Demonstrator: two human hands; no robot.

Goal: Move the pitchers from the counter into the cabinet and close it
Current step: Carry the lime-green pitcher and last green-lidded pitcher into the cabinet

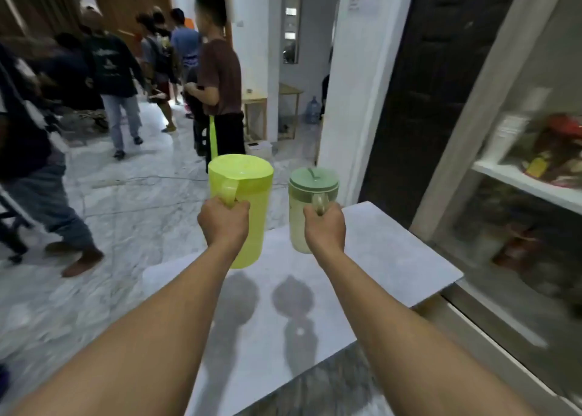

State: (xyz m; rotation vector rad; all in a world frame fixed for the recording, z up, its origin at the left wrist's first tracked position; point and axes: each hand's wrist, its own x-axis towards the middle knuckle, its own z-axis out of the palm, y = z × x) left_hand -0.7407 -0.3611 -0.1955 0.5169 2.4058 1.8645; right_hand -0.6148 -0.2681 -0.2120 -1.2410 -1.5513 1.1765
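Note:
My left hand [224, 223] grips the handle of a tall yellow-green pitcher [248, 195], held upright above the grey counter [393, 252]. My right hand [326, 228] grips the handle of a smaller pale pitcher with a green lid [307, 201], also upright and lifted off the counter; both cast shadows on the top below. The white cabinet [491, 100] stands to the right, its shelves [529, 185] showing blurred items. I cannot tell how its door stands.
Several people stand and walk on the marble floor [135, 201] to the left and ahead. A dark door [425, 94] is beside the cabinet. A wooden table [261, 100] and a water bottle [312, 110] are far back.

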